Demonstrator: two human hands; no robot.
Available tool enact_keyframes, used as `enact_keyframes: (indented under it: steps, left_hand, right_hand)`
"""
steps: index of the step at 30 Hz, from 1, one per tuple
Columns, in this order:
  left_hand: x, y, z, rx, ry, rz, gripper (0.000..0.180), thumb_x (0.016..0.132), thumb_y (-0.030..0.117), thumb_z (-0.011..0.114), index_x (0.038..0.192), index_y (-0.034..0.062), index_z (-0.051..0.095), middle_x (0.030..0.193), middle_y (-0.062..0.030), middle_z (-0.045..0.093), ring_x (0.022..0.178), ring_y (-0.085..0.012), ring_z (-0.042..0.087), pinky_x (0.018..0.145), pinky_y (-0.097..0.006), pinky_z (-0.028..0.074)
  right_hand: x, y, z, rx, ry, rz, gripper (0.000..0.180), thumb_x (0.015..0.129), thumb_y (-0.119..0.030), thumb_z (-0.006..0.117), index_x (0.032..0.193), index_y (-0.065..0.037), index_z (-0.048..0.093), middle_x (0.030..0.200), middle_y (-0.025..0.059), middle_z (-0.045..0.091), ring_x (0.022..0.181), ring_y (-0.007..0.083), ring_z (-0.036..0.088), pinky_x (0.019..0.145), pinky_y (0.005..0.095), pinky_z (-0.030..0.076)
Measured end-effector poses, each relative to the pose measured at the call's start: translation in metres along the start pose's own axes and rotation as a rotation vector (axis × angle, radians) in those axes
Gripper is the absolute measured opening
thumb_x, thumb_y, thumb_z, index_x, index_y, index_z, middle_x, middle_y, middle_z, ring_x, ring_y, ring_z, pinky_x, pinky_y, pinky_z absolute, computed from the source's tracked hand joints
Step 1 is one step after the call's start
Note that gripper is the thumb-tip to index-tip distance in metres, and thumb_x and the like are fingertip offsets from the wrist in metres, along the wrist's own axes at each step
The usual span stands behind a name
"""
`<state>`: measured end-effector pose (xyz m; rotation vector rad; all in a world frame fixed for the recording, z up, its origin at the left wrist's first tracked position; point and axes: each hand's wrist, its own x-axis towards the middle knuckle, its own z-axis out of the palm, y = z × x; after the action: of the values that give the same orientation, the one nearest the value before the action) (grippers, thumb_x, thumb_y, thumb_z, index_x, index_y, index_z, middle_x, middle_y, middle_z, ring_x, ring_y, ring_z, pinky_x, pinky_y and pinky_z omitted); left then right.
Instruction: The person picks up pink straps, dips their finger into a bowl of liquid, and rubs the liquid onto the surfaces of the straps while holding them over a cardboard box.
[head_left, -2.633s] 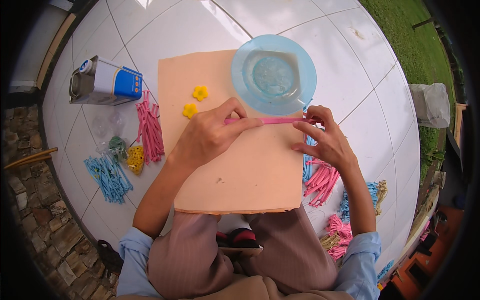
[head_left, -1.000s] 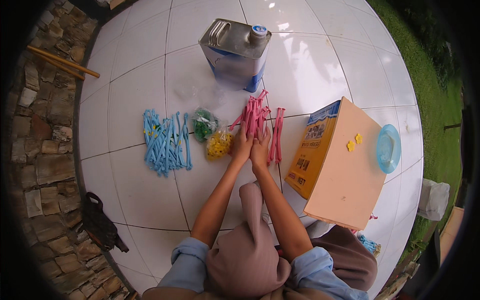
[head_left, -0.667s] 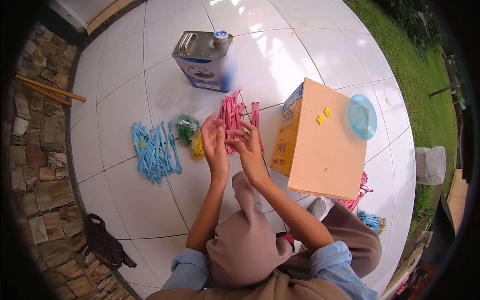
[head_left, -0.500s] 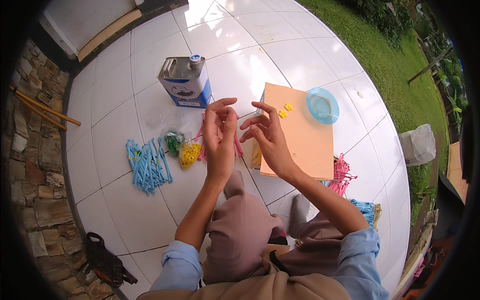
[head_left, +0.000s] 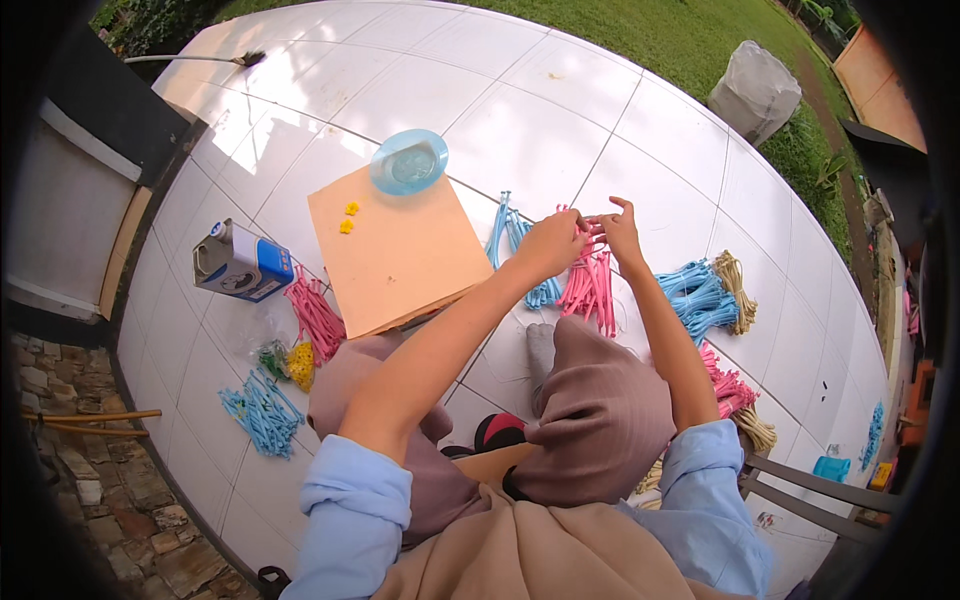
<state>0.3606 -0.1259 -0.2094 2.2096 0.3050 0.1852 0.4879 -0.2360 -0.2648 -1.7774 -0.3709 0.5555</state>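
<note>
Blue plate [head_left: 378, 168] holds something clear [head_left: 412, 163]; a see-through bag [head_left: 305, 348], yellow pieces [head_left: 301, 370]. Left hand [head_left: 553, 243] and right hand [head_left: 622, 237] bend fingers at pink strips [head_left: 588, 292], grip unclear, on white tiles [head_left: 530, 125] edged by grass [head_left: 600, 50].

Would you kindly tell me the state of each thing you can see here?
Left hand: fingers curled; grip unclear
Right hand: index finger extended; grip unclear
Pink strips at the hands: gathered, lower ends fanned
Tin: upright, cap on
Board: lying flat
Plate: over board's far corner
Flowers: on board, apart
Left blue strips: loosely piled
</note>
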Motion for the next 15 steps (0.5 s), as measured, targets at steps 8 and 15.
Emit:
enact_keyframes:
  steps: [8, 15]
  left_hand:
    - [0.022, -0.116, 0.133, 0.059, 0.126, -0.153, 0.026, 0.079, 0.005, 0.053, 0.105, 0.0032, 0.053, 0.112, -0.0167, 0.051, 0.106, -0.0306, 0.046, 0.089, -0.040, 0.039]
    - [0.070, -0.127, 0.157, 0.020, 0.244, -0.020, 0.032, 0.079, 0.006, 0.057, 0.111, 0.0042, 0.051, 0.105, -0.0142, 0.049, 0.105, -0.0322, 0.043, 0.090, -0.042, 0.035]
  right_hand:
    - [0.013, 0.157, 0.005, -0.203, 0.310, 0.125, 0.054, 0.079, -0.006, 0.057, 0.125, 0.000, 0.030, 0.096, 0.0167, 0.058, 0.087, 0.0216, 0.058, 0.075, 0.0330, 0.048]
    - [0.048, 0.141, 0.007, -0.100, 0.325, 0.088, 0.057, 0.079, -0.007, 0.061, 0.128, -0.004, 0.031, 0.096, 0.0137, 0.058, 0.093, 0.0200, 0.054, 0.078, 0.0320, 0.045]
